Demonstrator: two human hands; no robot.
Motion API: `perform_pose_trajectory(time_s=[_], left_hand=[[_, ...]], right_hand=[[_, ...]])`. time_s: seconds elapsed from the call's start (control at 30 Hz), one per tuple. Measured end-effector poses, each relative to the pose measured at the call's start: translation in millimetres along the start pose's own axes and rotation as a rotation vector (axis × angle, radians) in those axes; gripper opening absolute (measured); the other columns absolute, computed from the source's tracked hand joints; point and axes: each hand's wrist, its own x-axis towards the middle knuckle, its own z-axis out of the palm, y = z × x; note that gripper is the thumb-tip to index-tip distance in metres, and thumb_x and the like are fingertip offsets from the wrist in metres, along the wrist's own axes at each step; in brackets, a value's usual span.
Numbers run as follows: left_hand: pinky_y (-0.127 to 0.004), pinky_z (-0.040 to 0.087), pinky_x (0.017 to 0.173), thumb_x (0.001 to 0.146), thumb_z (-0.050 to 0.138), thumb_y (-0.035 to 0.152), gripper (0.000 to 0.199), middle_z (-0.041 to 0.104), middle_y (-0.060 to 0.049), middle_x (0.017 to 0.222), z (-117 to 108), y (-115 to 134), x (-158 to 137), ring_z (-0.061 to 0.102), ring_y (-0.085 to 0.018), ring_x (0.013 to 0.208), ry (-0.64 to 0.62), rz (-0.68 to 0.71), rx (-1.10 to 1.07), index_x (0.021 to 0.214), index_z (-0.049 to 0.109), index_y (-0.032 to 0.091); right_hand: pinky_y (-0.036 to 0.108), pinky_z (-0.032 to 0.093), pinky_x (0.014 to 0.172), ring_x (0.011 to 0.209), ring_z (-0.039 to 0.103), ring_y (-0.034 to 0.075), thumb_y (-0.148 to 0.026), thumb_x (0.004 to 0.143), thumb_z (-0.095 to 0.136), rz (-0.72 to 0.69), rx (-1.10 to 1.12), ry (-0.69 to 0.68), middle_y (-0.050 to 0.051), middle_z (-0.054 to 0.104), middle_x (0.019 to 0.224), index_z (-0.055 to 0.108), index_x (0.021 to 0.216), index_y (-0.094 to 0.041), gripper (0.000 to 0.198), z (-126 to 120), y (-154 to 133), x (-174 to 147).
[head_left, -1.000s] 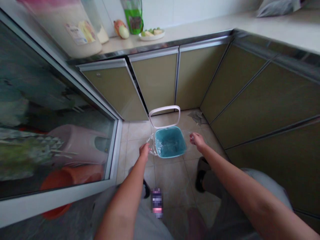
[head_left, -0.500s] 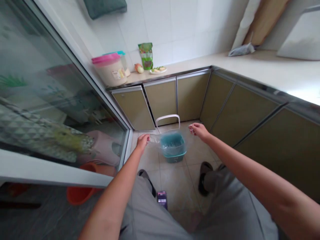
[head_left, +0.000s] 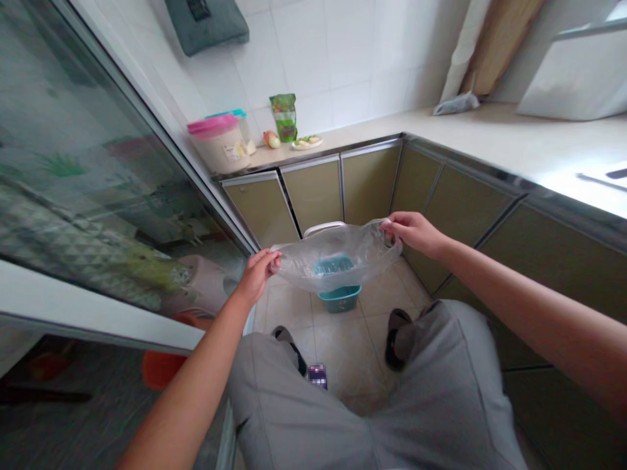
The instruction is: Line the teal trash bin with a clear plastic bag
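Between my hands a clear plastic bag is stretched wide, its mouth spread sideways. My left hand pinches the bag's left edge. The right edge is pinched by my right hand, held a little higher. Below and behind the bag, a teal bin stands on the tiled floor, partly seen through the plastic. The bin's white handle or lid frame rises at its back, mostly covered by the bag.
Low cabinets run behind and to the right under a counter. On it stand a pink-lidded container, a green pouch, an onion and a plate. A sliding glass door is at left.
My hands have moved apart and the right one has risen. The bag, bunched and blurred before, is now pulled open wide between them over the bin.
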Motion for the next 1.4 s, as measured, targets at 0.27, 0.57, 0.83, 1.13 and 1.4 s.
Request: perform_pose_trajectory(time_s=[0.27,0.57,0.83,1.13,1.4], left_hand=[[-0.022,0.040,0.065,0.077,0.080,0.042,0.029,0.058,0.000,0.069,-18,-12,-71,0.049,-0.011,0.068,-0.060,-0.168,-0.038,0.083,0.070,0.016],[-0.024,0.037,0.070,0.084,0.077,0.046,0.031,0.053,0.002,0.064,-35,-38,-110,0.046,-0.012,0.069,-0.167,-0.315,0.059,0.094,0.072,0.017],[-0.024,0.033,0.068,0.082,0.077,0.046,0.036,0.047,0.004,0.059,-49,-60,-105,0.043,-0.012,0.065,-0.236,-0.441,0.044,0.101,0.071,0.016],[-0.023,0.028,0.063,0.080,0.075,0.052,0.037,0.050,0.005,0.060,-47,-99,-68,0.040,-0.011,0.061,-0.381,-0.567,0.163,0.089,0.064,0.017],[-0.025,0.037,0.064,0.085,0.065,0.065,0.047,0.058,0.003,0.065,-32,-92,-82,0.050,-0.013,0.062,-0.778,-0.599,0.576,0.085,0.063,0.018]], right_hand=[[0.024,0.040,0.046,0.057,0.054,0.013,-0.074,0.078,0.069,0.190,0.044,-0.061,0.003,0.063,0.070,0.068,0.084,-0.018,0.056,-12,17,-78],[0.022,0.031,0.042,0.048,0.042,0.008,-0.080,0.077,0.067,0.414,0.092,-0.167,0.002,0.059,0.068,0.065,0.080,-0.017,0.063,0,42,-143],[0.021,0.023,0.045,0.049,0.037,0.007,-0.077,0.080,0.066,0.480,0.143,-0.167,0.000,0.055,0.065,0.066,0.082,-0.016,0.061,7,58,-159],[0.022,0.018,0.042,0.044,0.031,0.005,-0.073,0.076,0.066,0.633,0.169,-0.122,-0.003,0.050,0.062,0.062,0.087,-0.017,0.057,31,116,-123],[0.022,0.030,0.043,0.050,0.040,0.009,-0.078,0.075,0.063,0.689,-0.066,-0.420,-0.002,0.050,0.062,0.067,0.097,-0.018,0.064,36,107,-124]])
